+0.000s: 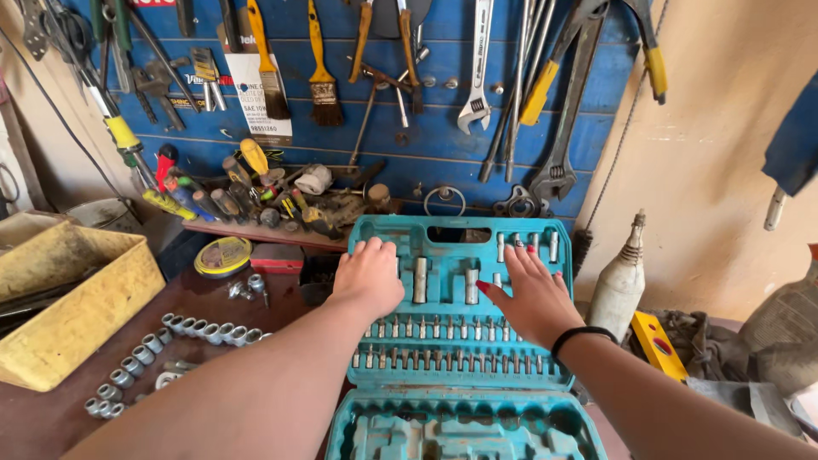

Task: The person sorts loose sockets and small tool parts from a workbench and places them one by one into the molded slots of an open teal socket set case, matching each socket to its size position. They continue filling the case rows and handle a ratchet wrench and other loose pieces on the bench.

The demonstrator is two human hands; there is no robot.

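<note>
One teal socket case [375, 234], open, lower centre of the frame. Two hands on it: left hand [368, 277] and right hand [528, 298], both flat with fingers spread. Two long rows of bits [452, 359] in the case, too many and too small to count. About six upright sockets [420, 279] in its upper half. Loose sockets [209, 330] on the bench [34, 417], lower left: roughly seventeen, laid in an L-shaped line. One yellow bin [81, 298], left edge. One tape roll [222, 255]. Two paintbrushes [322, 89] on the blue board [443, 145], top centre. One white bottle [620, 285], right. One yellow level [658, 345].
</note>
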